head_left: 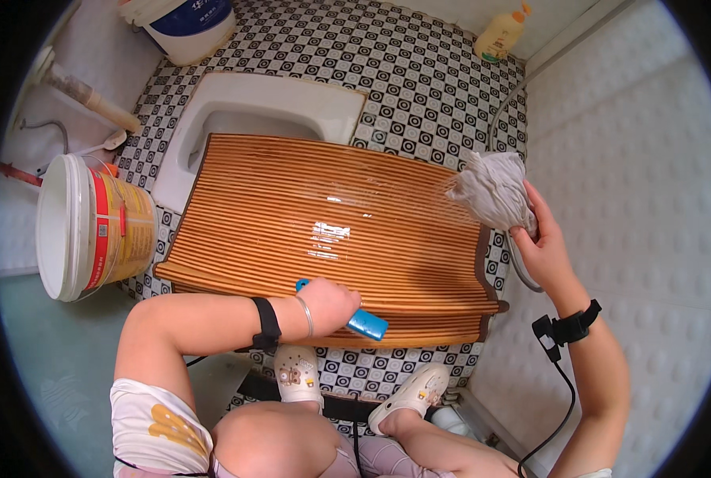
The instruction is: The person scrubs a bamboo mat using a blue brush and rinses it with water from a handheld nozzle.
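Observation:
A brown striped slatted mat [260, 215], its upper face wet and shiny in the middle, lies folded on the floor and covers part of a squat toilet [284, 95]. My left hand [329, 307] is closed round a long blue tool [368, 324] at the mat's near edge. Its two ends show on either side of my fist; its underside is hidden, so I cannot tell its kind. Over the mat's right end, my right hand [543, 247] grips a bunched pale grey cloth [495, 191], which looks damp.
A white and yellow bucket [121, 231] lies tipped at the left; another white and blue bucket [184, 28] stands at the far left. A yellow pump bottle [501, 36] is by the far right wall. A grey hose [499, 115] runs along the right wall.

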Available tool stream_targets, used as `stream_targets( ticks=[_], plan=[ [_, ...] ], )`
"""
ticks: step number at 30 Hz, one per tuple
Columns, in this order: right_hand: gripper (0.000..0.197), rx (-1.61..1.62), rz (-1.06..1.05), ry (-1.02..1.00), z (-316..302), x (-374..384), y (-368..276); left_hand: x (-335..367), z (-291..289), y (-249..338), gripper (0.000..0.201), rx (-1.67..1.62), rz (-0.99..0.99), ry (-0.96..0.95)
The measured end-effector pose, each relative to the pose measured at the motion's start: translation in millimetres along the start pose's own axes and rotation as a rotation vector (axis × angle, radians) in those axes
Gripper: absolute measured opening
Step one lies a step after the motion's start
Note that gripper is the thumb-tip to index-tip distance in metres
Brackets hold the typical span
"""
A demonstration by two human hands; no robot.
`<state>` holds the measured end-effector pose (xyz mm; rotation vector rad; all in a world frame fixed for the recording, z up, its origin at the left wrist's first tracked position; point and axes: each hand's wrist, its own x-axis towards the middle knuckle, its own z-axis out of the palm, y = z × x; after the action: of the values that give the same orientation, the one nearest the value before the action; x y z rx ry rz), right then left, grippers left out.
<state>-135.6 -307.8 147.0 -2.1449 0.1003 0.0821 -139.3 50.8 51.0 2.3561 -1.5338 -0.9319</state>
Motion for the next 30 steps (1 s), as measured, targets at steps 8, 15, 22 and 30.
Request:
stream_targets(
  ticks=[8, 15, 22, 30],
  plan=[
    [0.065, 0.206, 0.006, 0.044, 33.8, 5.6, 7.7, -6.9, 69.5, 13.4, 0.026, 0.067, 0.084, 0.179],
    [0.066, 0.250, -0.033, 0.028, 58.6, 12.0, 12.9, 3.5, 61.0, -3.5, 0.029, -0.156, -0.038, 0.113],
    [0.064, 0.183, -0.001, 0.154, 60.7, 10.3, 14.2, 55.8, -36.9, -99.0, 0.027, -0.220, -0.402, 0.396],
    [0.065, 0.168, 0.043, 0.192, 66.9, -7.3, 22.3, 102.6, -64.9, -182.2, 0.041, 0.072, -0.678, 0.322]
  ],
)
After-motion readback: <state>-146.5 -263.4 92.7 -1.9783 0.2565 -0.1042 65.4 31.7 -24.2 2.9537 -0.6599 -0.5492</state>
